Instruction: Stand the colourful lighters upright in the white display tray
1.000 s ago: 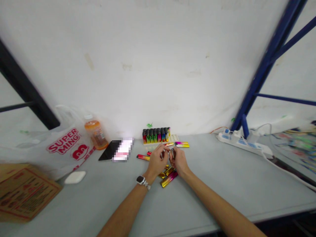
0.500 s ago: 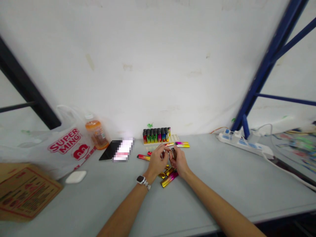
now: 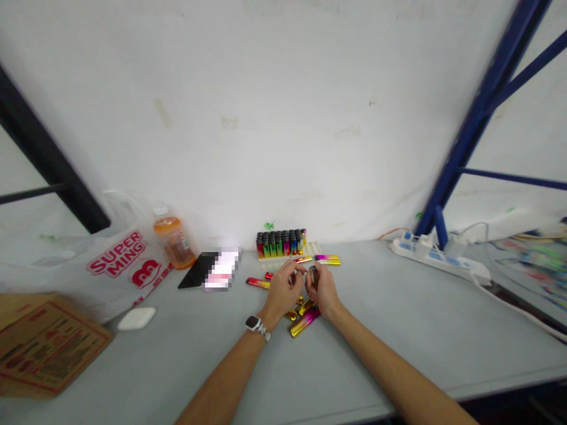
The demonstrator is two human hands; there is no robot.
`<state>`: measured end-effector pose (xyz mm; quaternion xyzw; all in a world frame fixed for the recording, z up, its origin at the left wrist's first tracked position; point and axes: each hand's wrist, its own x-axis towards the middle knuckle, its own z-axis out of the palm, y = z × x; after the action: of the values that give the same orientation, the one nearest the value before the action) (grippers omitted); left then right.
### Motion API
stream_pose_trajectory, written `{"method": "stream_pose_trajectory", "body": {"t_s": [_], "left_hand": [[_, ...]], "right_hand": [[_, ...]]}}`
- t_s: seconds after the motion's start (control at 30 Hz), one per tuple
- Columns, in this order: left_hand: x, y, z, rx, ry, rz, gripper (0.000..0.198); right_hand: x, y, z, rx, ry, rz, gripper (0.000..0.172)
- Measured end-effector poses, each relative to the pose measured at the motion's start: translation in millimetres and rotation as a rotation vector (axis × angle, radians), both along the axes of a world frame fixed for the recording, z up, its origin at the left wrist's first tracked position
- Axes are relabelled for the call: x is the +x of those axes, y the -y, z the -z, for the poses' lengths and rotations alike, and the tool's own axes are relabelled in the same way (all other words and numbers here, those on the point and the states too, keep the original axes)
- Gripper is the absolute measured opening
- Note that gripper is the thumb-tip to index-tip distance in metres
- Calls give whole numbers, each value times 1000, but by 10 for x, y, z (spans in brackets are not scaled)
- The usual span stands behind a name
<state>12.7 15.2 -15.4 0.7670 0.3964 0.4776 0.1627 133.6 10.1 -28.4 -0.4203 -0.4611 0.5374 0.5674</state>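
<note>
My left hand (image 3: 283,287), a watch on its wrist, is closed in a pinch near the middle of the table; whatever its fingertips hold is too small to make out. Close beside it, my right hand (image 3: 324,290) is wrapped round a lighter (image 3: 314,275), whose dark end shows between thumb and fingers. Under and around both hands lie several shiny lighter bodies, among them a pink-and-gold one (image 3: 304,323) and a red-and-yellow one (image 3: 257,283). Behind the hands, several black-topped lighters (image 3: 279,243) stand upright in rows in a pale holed rack (image 3: 313,249).
To the left are a phone-like device with a lit screen (image 3: 222,268), an orange bottle (image 3: 173,241), a plastic bag (image 3: 101,283), a white case (image 3: 137,318) and a cardboard box (image 3: 53,348). A power strip (image 3: 436,260) with cables lies right, by a blue frame (image 3: 465,130).
The lighter in my right hand has turned slightly and shifted a little right, away from the left fingertips. The rest looks the same.
</note>
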Motion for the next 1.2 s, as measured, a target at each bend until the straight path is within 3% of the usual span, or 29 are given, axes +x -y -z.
{"method": "stream_pose_trajectory", "body": {"t_s": [0.5,0.97,1.2], "left_hand": [[11,13,-17,14,1,27,17],[11,23,-42,4,-1,33,17],[-5,17,-50,-9,-6,5,18]], "right_hand": [[1,48,-108,-71,-128,37,39],[7,52,-78,-45,-157,-15,50],[52,38,-128,-76,-301,-169,55]]}}
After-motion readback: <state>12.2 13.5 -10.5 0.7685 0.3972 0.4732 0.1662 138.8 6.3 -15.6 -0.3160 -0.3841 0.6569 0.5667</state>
